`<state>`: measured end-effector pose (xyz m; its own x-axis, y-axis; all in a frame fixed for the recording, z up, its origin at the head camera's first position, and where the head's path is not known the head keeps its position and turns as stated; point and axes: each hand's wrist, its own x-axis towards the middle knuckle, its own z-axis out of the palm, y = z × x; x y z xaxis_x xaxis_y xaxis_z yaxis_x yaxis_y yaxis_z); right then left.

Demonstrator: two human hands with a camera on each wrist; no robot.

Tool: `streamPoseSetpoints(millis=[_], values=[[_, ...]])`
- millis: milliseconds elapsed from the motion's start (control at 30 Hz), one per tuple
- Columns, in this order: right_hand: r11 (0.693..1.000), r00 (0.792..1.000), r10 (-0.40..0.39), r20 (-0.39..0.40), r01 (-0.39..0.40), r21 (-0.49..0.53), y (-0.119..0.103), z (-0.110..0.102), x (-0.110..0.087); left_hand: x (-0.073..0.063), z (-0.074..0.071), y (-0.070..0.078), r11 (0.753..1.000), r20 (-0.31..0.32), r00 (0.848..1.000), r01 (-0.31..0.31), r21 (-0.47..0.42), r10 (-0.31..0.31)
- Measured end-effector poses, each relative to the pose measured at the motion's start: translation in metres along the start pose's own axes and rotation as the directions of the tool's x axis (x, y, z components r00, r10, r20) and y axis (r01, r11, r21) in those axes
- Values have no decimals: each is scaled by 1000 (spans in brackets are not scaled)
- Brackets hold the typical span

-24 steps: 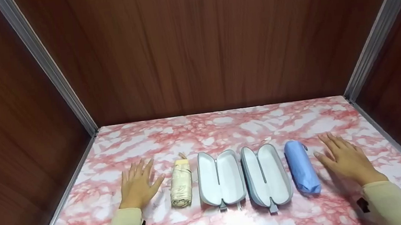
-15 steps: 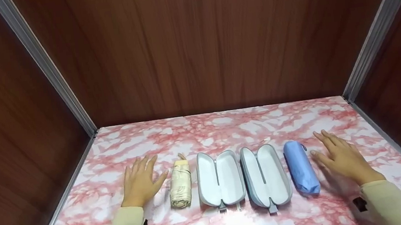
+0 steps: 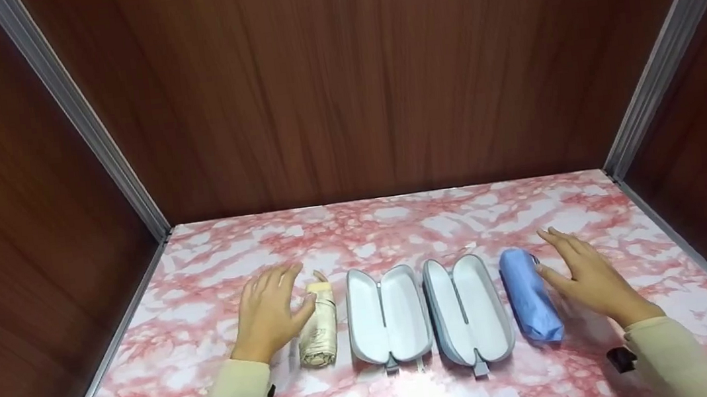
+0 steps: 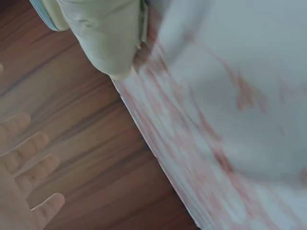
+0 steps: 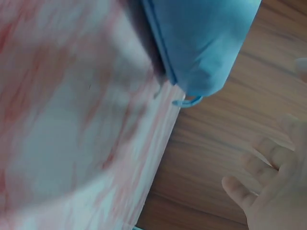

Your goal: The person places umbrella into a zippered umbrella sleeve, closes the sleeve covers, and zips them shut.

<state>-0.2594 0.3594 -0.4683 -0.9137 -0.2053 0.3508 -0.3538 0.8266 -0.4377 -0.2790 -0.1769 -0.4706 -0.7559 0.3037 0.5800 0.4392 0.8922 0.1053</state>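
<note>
In the head view a beige folded umbrella lies on the table, with a wrist loop at its far end. My left hand hovers at its left, fingers spread and thumb overlapping the umbrella; the left wrist view shows the fingers apart from the umbrella. A blue folded umbrella in its sleeve lies at the right, its small loop visible in the right wrist view. Beside it is my right hand, fingers extended, thumb by the umbrella's edge; I cannot tell whether it touches. Neither hand holds anything.
Between the umbrellas two long hard cases, the left one and the right one, lie unfolded with pale linings up and tabs toward me. Brown wood-grain panels with metal corner posts enclose the red-and-white marbled table.
My left hand has moved right, onto the beige umbrella's side. My right hand has moved left, up to the blue umbrella. The umbrellas and cases lie where they were.
</note>
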Motion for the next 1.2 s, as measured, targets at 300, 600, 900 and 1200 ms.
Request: streamPoseSetpoints(millis=[300, 600, 900, 1200], values=[[992, 999, -42, -33, 46, 113, -11, 6, 4, 9, -1, 26, 987, 0, 1000, 17, -159, -17], [981, 999, -43, -16, 45, 190, -19, 14, 5, 13, 1, 52, 937, 74, 994, 100, -336, -79], [973, 998, 6, 57, -18, 229, -31, 21, 6, 19, 8, 85, 864, 138, 988, 131, -486, -72], [959, 997, -16, 74, -5, 282, -44, 29, 5, 23, 21, 117, 742, 202, 979, 150, -654, -20]])
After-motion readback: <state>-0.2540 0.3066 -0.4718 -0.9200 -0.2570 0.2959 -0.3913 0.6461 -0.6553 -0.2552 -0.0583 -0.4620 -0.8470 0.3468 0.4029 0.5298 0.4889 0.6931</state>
